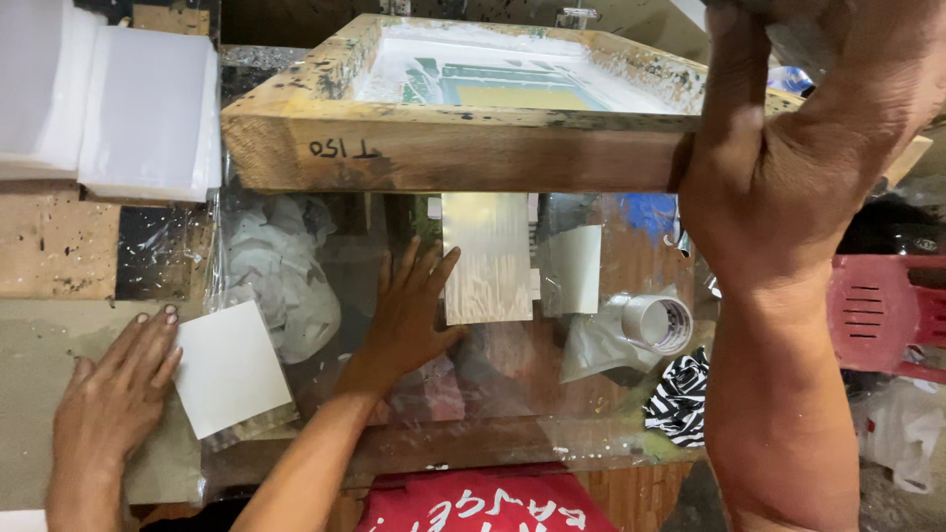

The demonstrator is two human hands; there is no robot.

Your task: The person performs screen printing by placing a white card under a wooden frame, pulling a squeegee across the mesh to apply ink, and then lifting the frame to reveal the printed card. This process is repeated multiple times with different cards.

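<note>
A wooden-framed screen [463,108] is held tilted up above the glass. Beneath its front edge, a pale printed sheet [487,258] is laid flat.

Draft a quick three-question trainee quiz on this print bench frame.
1. True or false: the right hand grips the near edge of the wooden screen frame, which is tilted up off the bench.
2. The left hand lies flat with its fingers against which item? A: tape roll. B: silvery sheet. C: striped cloth.
3. What does the other person's hand at the far left rest against?

Key: 1 true. 2 B. 3 the white card.
</note>
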